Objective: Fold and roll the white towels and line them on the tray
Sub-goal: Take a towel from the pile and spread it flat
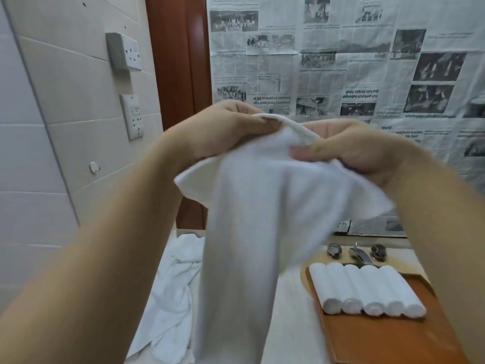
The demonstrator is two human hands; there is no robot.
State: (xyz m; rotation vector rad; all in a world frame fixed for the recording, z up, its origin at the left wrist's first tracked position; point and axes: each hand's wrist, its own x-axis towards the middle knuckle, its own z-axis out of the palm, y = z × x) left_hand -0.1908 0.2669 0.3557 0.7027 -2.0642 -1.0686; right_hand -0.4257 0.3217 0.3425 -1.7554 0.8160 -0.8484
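A white towel [252, 219] hangs in the air in front of me, held up by its top edge. My left hand [225, 130] pinches that edge on the left, and my right hand [349, 145] pinches it just beside, on the right. The cloth drapes down over the counter. Several rolled white towels [367, 292] lie side by side at the far end of a brown wooden tray [388, 340] at lower right. A heap of loose white towels [173, 292] lies on the counter at lower left.
Behind the tray stands a chrome tap [360, 254] with two round knobs. Newspaper sheets [341, 61] cover the back wall. Wall sockets [127, 51] sit on the tiled wall at left, beside a brown door frame [178, 61].
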